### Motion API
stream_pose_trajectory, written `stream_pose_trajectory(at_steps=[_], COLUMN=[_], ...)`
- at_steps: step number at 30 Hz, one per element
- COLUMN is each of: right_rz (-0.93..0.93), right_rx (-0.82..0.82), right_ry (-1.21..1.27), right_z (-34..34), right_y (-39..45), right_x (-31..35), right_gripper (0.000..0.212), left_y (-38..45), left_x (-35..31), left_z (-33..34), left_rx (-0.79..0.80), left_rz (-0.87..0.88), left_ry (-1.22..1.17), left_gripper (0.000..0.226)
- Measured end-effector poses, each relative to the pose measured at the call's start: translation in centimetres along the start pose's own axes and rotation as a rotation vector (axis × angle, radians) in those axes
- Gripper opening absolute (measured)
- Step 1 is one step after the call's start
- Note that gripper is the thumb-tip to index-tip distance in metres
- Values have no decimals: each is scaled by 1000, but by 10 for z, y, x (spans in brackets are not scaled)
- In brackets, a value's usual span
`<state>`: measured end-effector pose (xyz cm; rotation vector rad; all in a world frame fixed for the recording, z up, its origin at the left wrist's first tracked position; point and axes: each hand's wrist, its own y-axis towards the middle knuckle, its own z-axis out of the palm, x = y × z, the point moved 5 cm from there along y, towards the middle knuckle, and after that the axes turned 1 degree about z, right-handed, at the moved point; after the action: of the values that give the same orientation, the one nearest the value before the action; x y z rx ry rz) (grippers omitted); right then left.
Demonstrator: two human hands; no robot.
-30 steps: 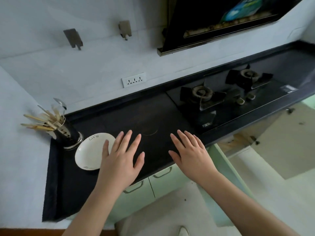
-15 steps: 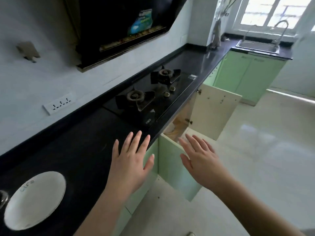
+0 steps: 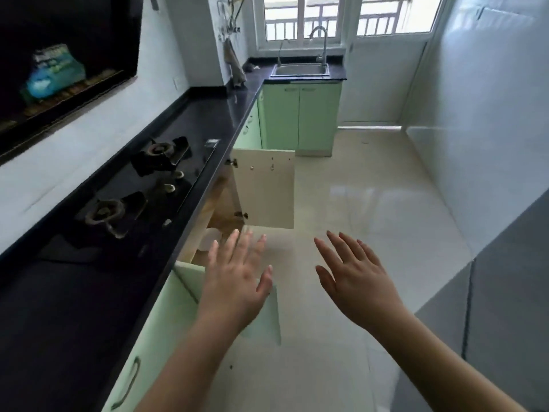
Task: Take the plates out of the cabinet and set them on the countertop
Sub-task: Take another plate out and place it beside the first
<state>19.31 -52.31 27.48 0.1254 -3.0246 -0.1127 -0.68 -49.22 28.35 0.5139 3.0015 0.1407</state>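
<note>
The cabinet (image 3: 217,209) under the gas hob stands with both doors swung out; its far door (image 3: 267,188) shows a cream inner face. Inside it, low down, I see a white plate (image 3: 209,239), partly hidden by my left hand. My left hand (image 3: 237,278) hovers in front of the cabinet opening, fingers spread, holding nothing. My right hand (image 3: 356,278) floats over the floor to the right, also spread and empty. The black countertop (image 3: 74,292) runs along the left.
A two-burner gas hob (image 3: 139,185) is set into the countertop. The near green cabinet door (image 3: 261,316) sticks out below my left hand. A sink (image 3: 300,69) with a tap sits at the far end under the window. Pale tiled floor (image 3: 356,188) lies to the right.
My view has swung right from the counter to the open cabinet and the floor. The white plate on the counter has left the frame. Both hands moved off the countertop toward the cabinet opening.
</note>
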Motion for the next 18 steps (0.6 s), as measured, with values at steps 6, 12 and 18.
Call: stream_pose_trajectory(at_steps=[6,12,18], right_rz=[138,182,208], right_rx=[28,51,83], right_ry=[58,92,114], right_z=[9,17,31], right_y=[-4,12,49], right_x=[-85,-123,-139], right_gripper=[59,59,60], left_y=[49,77,120], left_x=[-76,-104,-97], left_z=[20,36,57], left_rx=[37,71,109], left_rz=[76,89,96], left_ry=[17,8,-22], left_gripper=[68,67,66])
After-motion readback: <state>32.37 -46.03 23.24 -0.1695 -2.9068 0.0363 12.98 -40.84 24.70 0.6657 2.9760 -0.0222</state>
